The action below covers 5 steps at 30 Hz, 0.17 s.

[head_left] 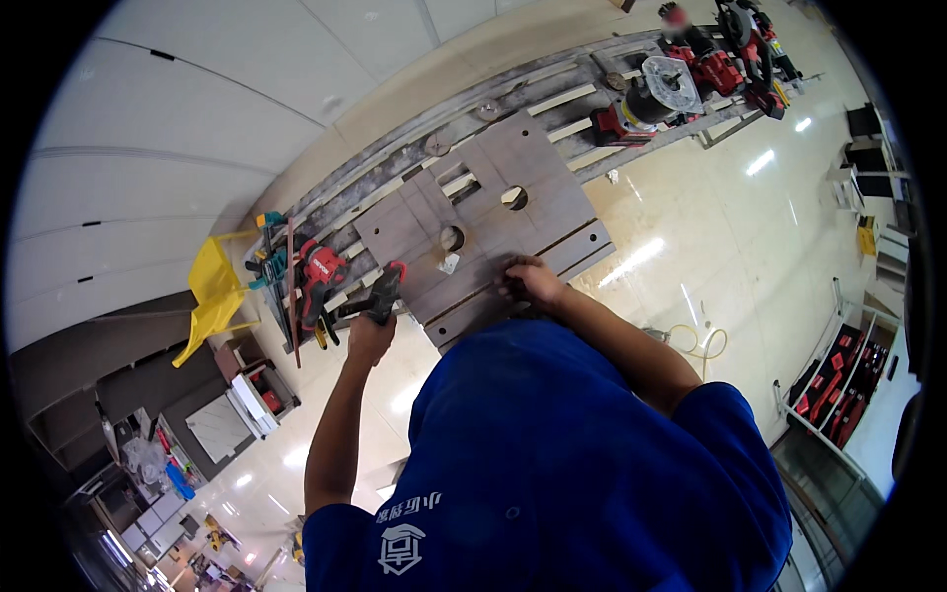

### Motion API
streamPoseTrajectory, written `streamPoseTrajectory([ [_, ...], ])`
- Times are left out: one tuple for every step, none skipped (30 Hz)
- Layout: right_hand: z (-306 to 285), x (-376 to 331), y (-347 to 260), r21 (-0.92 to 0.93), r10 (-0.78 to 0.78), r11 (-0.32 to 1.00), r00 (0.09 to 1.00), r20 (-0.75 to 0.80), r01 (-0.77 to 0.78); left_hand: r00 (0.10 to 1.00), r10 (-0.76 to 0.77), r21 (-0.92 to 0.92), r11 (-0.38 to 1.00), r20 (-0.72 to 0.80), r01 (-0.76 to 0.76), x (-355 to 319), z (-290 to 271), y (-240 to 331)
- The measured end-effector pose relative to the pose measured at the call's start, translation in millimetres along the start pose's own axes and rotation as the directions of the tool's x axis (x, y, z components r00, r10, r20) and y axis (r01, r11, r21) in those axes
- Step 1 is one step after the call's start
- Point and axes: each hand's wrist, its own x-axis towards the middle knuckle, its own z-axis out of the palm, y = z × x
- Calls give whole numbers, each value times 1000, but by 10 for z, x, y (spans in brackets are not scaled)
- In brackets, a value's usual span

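Note:
My left hand (371, 336) is wrapped round a black-and-red hand-held tool (384, 289), held at the left edge of a brown-grey board (493, 222); its exact kind does not show. Two large round holes, a rectangular cut-out, small corner holes and a long groove mark the board, which lies across a slatted workbench (370, 163). Over the board's near side, by the groove, my right hand (534, 282) has its fingers curled in; what they hold, if anything, is hidden. A small pale scrap (449, 263) rests below one round hole.
Left on the bench sits a red-and-black power tool (321, 271) beside teal clamps (268, 264). A router with a clear base (656, 99) and red drills (715, 69) occupy the far right end. A yellow chair (212, 291) stands left; a yellow hose (705, 343) lies on the floor.

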Motion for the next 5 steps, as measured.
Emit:
streamPoseTrajectory([
  [3, -1, 0, -9, 6, 1000, 1000, -6, -6, 999, 36, 3, 999, -4, -36, 16, -7, -6],
  [1, 2, -13, -21, 13, 1000, 1000, -10, -13, 998, 69, 6, 998, -9, -69, 20, -6, -13],
  [10, 4, -15, -34, 21, 999, 1000, -14, -22, 996, 84, 14, 996, 26, -84, -8, -7, -32],
  [12, 6, -23, -12, 20, 1000, 1000, -15, -20, 992, 110, 22, 994, 63, -111, -18, -96, 86],
  [11, -6, -25, 12, 18, 1000, 1000, -19, -18, 985, 138, 29, 990, 102, -141, -39, -217, 261],
])
